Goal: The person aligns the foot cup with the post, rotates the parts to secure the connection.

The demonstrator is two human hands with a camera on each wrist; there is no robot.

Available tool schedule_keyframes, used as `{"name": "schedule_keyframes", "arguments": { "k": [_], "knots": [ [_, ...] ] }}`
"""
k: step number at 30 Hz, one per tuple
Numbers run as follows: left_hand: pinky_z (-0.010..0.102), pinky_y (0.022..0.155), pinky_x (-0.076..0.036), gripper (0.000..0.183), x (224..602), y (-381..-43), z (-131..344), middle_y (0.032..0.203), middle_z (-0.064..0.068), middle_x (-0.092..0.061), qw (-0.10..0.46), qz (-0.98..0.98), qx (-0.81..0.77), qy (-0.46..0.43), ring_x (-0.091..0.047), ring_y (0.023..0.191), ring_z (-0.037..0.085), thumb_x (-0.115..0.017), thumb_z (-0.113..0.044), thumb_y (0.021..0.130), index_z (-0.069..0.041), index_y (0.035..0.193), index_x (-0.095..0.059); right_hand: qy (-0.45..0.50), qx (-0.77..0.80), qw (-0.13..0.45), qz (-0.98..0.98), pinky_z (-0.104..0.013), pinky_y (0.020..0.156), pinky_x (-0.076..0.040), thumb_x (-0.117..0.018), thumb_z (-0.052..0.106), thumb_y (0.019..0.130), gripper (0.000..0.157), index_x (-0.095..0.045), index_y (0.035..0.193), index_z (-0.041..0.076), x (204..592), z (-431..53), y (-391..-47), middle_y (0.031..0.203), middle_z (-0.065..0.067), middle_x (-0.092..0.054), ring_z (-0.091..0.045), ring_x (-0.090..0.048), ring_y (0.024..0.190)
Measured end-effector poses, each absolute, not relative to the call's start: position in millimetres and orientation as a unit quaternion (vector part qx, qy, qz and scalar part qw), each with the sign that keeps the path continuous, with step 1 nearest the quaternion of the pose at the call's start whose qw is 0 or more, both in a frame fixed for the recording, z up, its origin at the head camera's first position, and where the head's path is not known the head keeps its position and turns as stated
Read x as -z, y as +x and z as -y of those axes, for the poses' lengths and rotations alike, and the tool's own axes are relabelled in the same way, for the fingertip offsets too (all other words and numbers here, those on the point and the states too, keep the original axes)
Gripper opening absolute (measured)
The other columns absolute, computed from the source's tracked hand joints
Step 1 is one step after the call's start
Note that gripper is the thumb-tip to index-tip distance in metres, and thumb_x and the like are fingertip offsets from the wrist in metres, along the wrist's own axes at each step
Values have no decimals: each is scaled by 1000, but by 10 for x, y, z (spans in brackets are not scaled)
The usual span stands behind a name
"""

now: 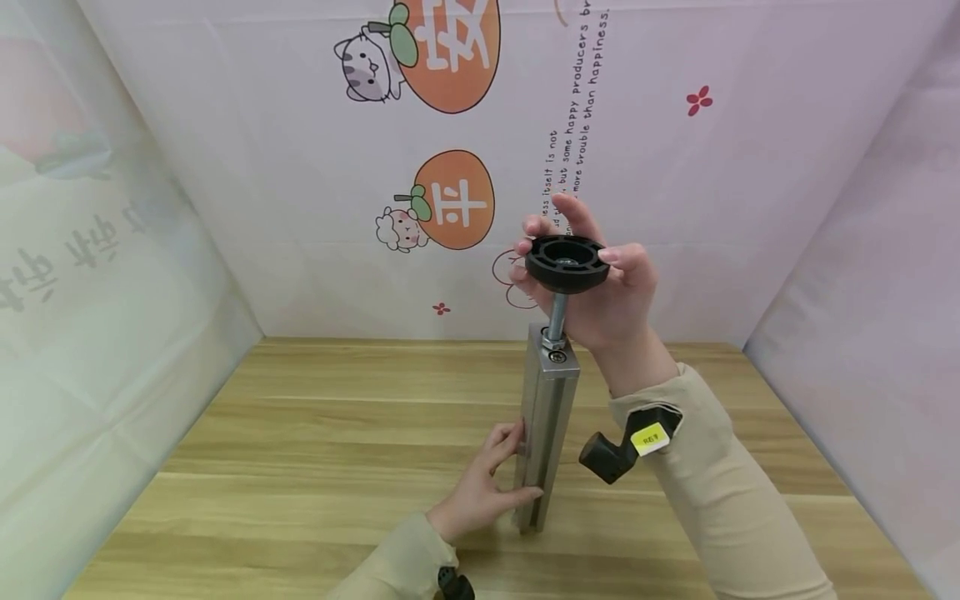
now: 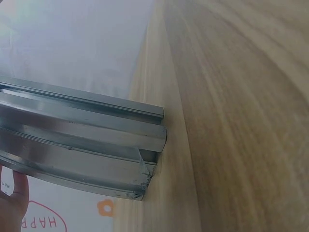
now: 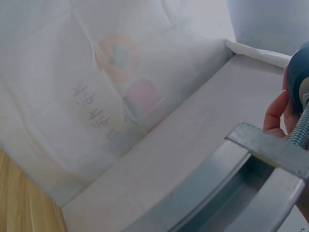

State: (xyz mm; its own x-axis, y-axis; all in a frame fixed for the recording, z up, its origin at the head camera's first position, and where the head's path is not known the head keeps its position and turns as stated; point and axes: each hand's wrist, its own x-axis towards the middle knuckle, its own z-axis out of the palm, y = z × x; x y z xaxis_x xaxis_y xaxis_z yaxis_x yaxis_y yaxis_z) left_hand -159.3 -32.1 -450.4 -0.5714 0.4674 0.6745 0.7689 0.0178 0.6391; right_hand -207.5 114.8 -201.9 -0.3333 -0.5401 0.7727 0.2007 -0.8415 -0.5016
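A grey aluminium profile (image 1: 546,433) with grooved sides stands upright at the middle of the head view. My left hand (image 1: 476,492) grips its lower part, thumb on the near side and fingers at the left. The left wrist view shows the profile's lower end (image 2: 145,169) right at the wooden surface. From the metal end plate (image 3: 260,145) on top rises a threaded rod (image 1: 557,315) with a nut at its base. The rod carries a round black levelling foot (image 1: 566,281). My right hand (image 1: 621,304) holds the foot by its rim, thumb at the right, fingers at the left.
Light wood tabletop (image 1: 300,467) lies under the work. A printed white cloth (image 1: 622,167) hangs behind it, and further cloth walls (image 1: 112,292) close off the sides. A black wrist camera (image 1: 611,454) sticks out from the right sleeve beside the profile.
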Motion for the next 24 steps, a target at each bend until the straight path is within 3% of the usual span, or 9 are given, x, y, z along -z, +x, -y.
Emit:
{"name": "schedule_keyframes", "arguments": {
  "k": [14,24],
  "knots": [
    [33,97,-43,107,4499,-1579,314,126,20,-38,128,706,547,-431,-44,112,13,-72,8,77,-32,151,-6,-527,807,209,-164,-35,90,-40,-43,10,78,50,-62,124,13,2044,-1125,-2067,108,-12,-53,-24,-46,107],
    [35,99,-43,101,4479,-1558,309,128,16,-39,129,709,546,-427,-45,113,14,-72,2,80,-26,152,-8,-538,802,177,-192,-32,97,-41,-44,9,82,47,-62,125,14,2054,-1161,-2062,110,-12,-53,-26,-47,112]
  ]
}}
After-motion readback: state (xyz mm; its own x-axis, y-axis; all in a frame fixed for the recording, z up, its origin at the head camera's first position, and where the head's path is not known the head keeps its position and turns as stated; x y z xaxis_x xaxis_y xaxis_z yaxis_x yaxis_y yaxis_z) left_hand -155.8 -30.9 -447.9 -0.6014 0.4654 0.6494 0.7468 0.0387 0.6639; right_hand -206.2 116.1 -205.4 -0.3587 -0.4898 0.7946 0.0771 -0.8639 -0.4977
